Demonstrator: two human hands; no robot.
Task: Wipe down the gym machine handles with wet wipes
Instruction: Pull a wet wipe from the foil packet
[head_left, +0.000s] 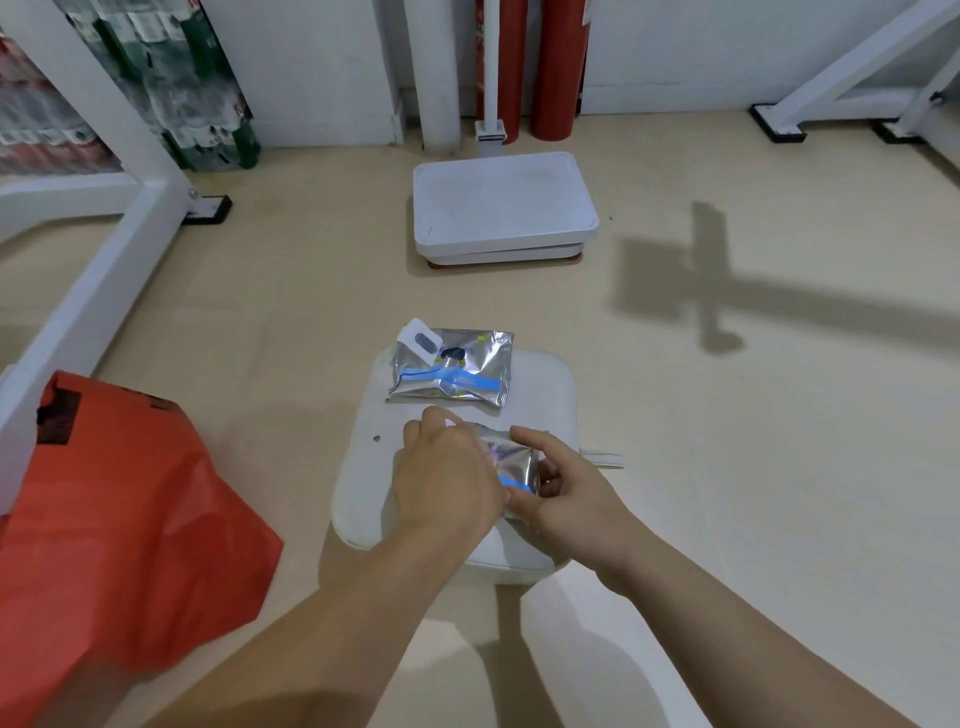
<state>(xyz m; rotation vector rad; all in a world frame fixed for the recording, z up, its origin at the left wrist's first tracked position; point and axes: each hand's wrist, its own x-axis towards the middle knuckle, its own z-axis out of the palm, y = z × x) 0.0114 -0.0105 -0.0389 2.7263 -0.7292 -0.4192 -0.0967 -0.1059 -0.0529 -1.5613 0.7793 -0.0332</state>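
Two silver wet-wipe packs with blue bands lie on a white padded seat (363, 499). The far pack (457, 376) rests at the seat's far end with its white flap lid lifted open. My right hand (566, 493) grips the near pack (511, 460) from its right side, thumb on top. My left hand (447, 478) covers the pack's left part, with its fingertips curled at the pack's top; what they pinch is hidden. No machine handle is in view.
A red plastic bag (130, 519) sits on the floor to the left. A white platform scale (501, 208) stands ahead, with red cylinders (556, 67) behind it. White machine frame bars (93, 291) run along the left, and more frame bars (841, 67) rise at the far right.
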